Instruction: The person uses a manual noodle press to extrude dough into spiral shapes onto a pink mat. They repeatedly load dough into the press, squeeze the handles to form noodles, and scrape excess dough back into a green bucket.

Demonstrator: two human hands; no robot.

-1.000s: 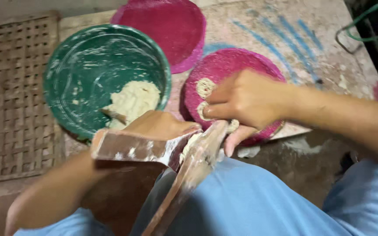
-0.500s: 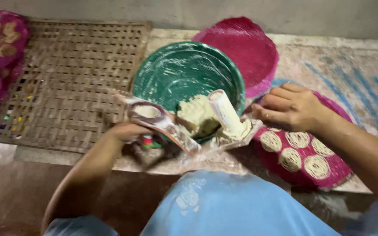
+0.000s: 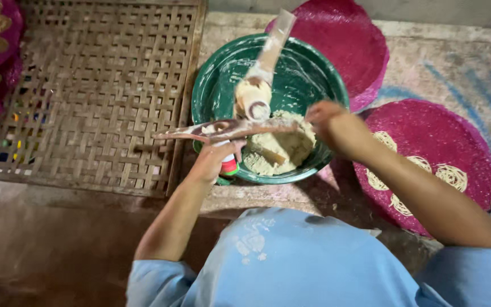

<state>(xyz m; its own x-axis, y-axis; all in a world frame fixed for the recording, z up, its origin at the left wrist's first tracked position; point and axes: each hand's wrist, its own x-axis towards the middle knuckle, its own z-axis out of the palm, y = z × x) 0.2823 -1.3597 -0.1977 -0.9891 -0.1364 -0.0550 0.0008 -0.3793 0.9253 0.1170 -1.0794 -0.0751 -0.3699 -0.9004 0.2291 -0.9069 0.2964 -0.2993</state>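
A dusty stone floor (image 3: 461, 51) filled the frame, with a woven bamboo mat (image 3: 86, 91) across the upper left. A green bowl (image 3: 214, 91) stood at upper centre, holding a lump of pale dough (image 3: 279, 150) at its near side. The left hand (image 3: 217, 159) was closed around a wooden press (image 3: 240, 122) held over the bowl, its long handle pointing up toward the top of the frame. The right hand (image 3: 333, 122) hung over the bowl's right rim by the dough, fingers curled; what it gripped could not be told. Pink round mats (image 3: 467, 148) lay at right, one carrying pale noodle coils (image 3: 450, 176).
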